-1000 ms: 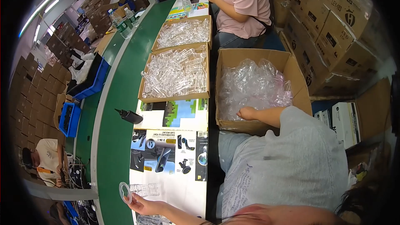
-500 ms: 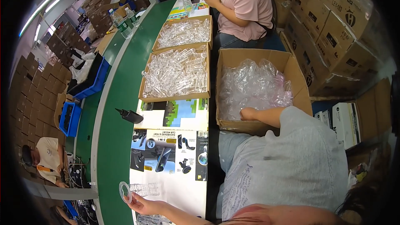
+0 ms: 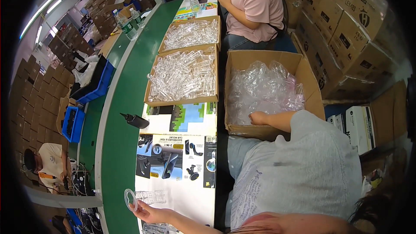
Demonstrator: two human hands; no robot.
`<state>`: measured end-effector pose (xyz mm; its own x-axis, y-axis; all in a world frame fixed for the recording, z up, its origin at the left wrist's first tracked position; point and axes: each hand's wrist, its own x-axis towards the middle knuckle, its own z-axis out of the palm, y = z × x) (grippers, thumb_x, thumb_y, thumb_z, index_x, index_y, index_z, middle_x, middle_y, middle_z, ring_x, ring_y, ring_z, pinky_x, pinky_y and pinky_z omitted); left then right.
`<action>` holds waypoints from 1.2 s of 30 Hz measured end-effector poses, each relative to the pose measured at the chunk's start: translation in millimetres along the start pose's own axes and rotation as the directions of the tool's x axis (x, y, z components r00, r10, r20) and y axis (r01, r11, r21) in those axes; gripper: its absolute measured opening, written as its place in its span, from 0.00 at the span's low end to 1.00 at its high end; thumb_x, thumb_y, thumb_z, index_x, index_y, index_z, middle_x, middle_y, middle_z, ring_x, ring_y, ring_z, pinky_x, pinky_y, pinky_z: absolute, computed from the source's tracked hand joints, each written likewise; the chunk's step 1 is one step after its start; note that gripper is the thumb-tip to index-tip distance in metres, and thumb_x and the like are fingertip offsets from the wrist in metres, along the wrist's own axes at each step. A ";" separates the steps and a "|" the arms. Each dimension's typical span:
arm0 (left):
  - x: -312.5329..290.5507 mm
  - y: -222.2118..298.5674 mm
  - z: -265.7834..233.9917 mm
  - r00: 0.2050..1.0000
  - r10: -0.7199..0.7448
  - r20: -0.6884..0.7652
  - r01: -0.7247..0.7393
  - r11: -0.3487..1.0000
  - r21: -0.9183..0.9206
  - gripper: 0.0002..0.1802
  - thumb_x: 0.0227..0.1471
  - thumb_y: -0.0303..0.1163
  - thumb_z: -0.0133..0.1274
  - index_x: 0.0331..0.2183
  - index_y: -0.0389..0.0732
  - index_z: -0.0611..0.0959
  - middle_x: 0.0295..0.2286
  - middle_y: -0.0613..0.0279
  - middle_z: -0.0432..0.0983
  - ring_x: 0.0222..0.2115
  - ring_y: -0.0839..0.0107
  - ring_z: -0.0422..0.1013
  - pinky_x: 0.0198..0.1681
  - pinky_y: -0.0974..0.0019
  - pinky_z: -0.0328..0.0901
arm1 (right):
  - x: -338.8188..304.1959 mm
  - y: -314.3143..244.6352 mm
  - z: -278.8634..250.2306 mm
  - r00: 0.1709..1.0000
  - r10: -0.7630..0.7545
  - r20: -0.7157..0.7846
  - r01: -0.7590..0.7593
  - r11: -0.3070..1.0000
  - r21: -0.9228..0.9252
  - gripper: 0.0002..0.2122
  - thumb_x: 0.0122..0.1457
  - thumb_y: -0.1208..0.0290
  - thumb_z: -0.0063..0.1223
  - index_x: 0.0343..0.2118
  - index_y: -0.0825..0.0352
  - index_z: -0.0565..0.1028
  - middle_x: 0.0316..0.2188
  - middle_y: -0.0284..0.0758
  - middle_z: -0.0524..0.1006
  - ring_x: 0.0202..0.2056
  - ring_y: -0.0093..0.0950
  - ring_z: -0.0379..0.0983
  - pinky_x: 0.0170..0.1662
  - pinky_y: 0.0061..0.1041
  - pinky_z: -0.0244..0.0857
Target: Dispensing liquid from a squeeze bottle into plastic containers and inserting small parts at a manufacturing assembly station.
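My left hand (image 3: 145,212) is closed around the edge of a clear plastic ring (image 3: 130,199), held up over the near end of the table. Right behind the ring lies a row of clear plastic pieces (image 3: 152,196). More clear pieces (image 3: 158,228) sit below my left wrist. My right hand (image 3: 258,118) reaches into a large open cardboard box (image 3: 308,76), fingers curled in at its near side. Clear plastic bags and film (image 3: 264,84) fill that box. Whatever my right fingers grip cannot be made out.
Two shallow cartons (image 3: 182,102) hold many clear plastic parts. A black dropper-tipped bottle (image 3: 135,120) stands on the green table (image 3: 119,147) beside printed cardboard (image 3: 177,160). A co-worker in a pink shirt (image 3: 260,8) sits beyond. Stacked cartons (image 3: 346,30) line the right.
My two hands have stayed almost still. The pink-shirted co-worker's hands shifted slightly with a clear piece. Across the table, another person's head and arm moved a little.
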<state>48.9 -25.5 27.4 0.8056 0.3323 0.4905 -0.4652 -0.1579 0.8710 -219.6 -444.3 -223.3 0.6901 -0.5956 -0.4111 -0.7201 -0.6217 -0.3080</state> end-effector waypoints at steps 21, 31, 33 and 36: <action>1.9 -8.0 -3.6 1.000 0.021 -0.012 -0.020 0.996 0.083 0.18 0.50 0.30 0.50 0.43 0.33 0.72 0.36 0.57 0.69 0.37 0.70 0.65 0.43 0.67 0.60 | 5.4 11.6 13.1 0.997 -0.073 -0.008 0.074 0.994 0.081 0.11 0.50 0.66 0.40 0.31 0.62 0.75 0.30 0.44 0.75 0.34 0.42 0.71 0.38 0.38 0.63; 0.3 0.3 0.6 1.000 -0.013 -0.018 0.013 1.000 0.013 0.17 0.50 0.29 0.51 0.43 0.33 0.72 0.34 0.57 0.67 0.37 0.69 0.65 0.43 0.68 0.61 | 4.2 6.1 4.0 0.999 -0.038 -0.002 0.038 0.998 0.058 0.14 0.48 0.63 0.40 0.29 0.65 0.76 0.30 0.46 0.75 0.34 0.43 0.72 0.39 0.39 0.64; -0.1 -0.5 1.1 1.000 0.006 -0.016 -0.006 1.000 -0.004 0.18 0.50 0.30 0.51 0.43 0.33 0.72 0.34 0.58 0.67 0.37 0.69 0.65 0.43 0.68 0.61 | 3.7 4.8 2.4 1.000 -0.016 0.026 0.014 0.998 0.058 0.15 0.47 0.63 0.39 0.30 0.65 0.77 0.32 0.46 0.75 0.36 0.43 0.72 0.41 0.39 0.64; 0.7 -5.2 -1.7 1.000 0.015 -0.015 -0.014 0.999 0.031 0.18 0.50 0.31 0.51 0.43 0.33 0.72 0.34 0.59 0.66 0.37 0.70 0.64 0.43 0.68 0.61 | 0.9 0.4 1.3 0.999 -0.032 0.009 0.031 0.997 0.070 0.15 0.49 0.60 0.41 0.30 0.66 0.75 0.30 0.46 0.75 0.34 0.43 0.71 0.39 0.38 0.64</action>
<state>51.3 -22.8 23.2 0.7930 0.3437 0.5029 -0.4651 -0.1915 0.8643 -219.4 -444.4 -224.9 0.7118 -0.5709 -0.4092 -0.7018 -0.6026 -0.3801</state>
